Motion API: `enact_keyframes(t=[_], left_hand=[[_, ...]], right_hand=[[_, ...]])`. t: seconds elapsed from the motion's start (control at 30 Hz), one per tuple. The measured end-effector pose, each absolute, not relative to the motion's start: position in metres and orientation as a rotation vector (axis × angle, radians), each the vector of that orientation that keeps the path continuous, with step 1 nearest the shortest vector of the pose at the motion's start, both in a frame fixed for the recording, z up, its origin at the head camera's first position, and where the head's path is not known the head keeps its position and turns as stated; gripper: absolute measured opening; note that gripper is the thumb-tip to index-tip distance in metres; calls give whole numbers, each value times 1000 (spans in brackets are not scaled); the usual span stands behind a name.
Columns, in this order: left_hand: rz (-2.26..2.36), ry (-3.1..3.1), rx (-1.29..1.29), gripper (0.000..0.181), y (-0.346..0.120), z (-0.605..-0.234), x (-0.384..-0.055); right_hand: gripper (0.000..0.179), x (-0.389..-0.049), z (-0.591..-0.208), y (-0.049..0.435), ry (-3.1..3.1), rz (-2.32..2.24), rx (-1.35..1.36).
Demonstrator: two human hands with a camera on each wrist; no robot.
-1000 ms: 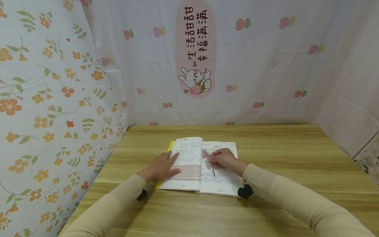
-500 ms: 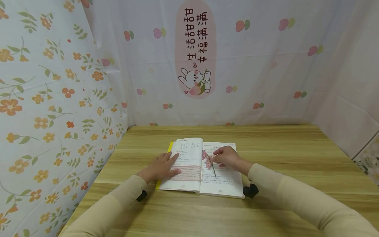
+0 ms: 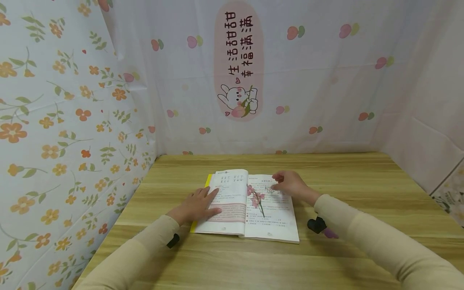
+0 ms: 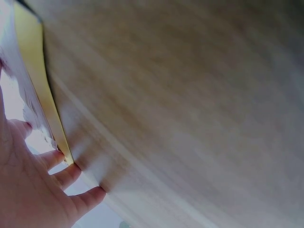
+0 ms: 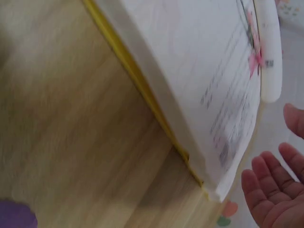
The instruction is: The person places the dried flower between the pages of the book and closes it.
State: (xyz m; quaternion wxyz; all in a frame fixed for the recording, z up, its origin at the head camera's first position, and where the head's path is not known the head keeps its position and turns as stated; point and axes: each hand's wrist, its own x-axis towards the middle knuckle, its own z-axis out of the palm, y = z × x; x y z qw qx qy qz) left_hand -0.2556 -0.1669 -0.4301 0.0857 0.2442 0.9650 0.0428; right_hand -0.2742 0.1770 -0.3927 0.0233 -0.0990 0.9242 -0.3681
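An open book (image 3: 270, 227) with a yellow cover lies on the table, printed pages facing up. On its right page, close to the spine, rests a sprig of pink flowers (image 3: 255, 197) with a thin green stem. My left hand (image 3: 197, 204) rests on the left page with fingers spread. In the left wrist view, some fingertips (image 4: 95, 192) reach past the book's yellow cover edge (image 4: 45, 95). Over the upper right of the right page is my right hand (image 3: 291, 185), apart from the sprig and holding nothing. The right wrist view has its fingers loosely bent.
The wooden table (image 3: 224, 266) extends around the book. Partly hidden by the right forearm, a purple object (image 3: 330, 233) lies on the table. A printed cloth (image 3: 308, 92) hangs behind the table, and a flowered cloth (image 3: 72, 153) hangs at the left.
My right hand has let go of the flower sprig and moved right and away toward the page's upper corner. The sprig stays on the page. My left hand keeps its place.
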Motion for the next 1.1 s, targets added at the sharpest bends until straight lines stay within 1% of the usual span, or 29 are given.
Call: enact_keyframes(t=[0.17, 0.33, 0.57, 0.8, 0.97, 1.1], left_hand=[[130, 2879, 733, 82, -167, -431, -256], [114, 2880, 735, 83, -168, -432, -257], [111, 2882, 735, 83, -167, -431, -256], [124, 2880, 721, 83, -167, -430, -255], [126, 2875, 718, 83, -167, -431, -256], [132, 2872, 714, 83, -168, -432, -256]], right_hand=[[50, -284, -397, 191, 2943, -975, -473], [55, -292, -402, 199, 2989, -789, -588], [63, -300, -409, 207, 2995, -599, -657], [73, -306, -417, 217, 3019, -238, -767], [82, -307, -421, 222, 2992, -155, -783], [82, -309, -425, 225, 2987, -90, -822]])
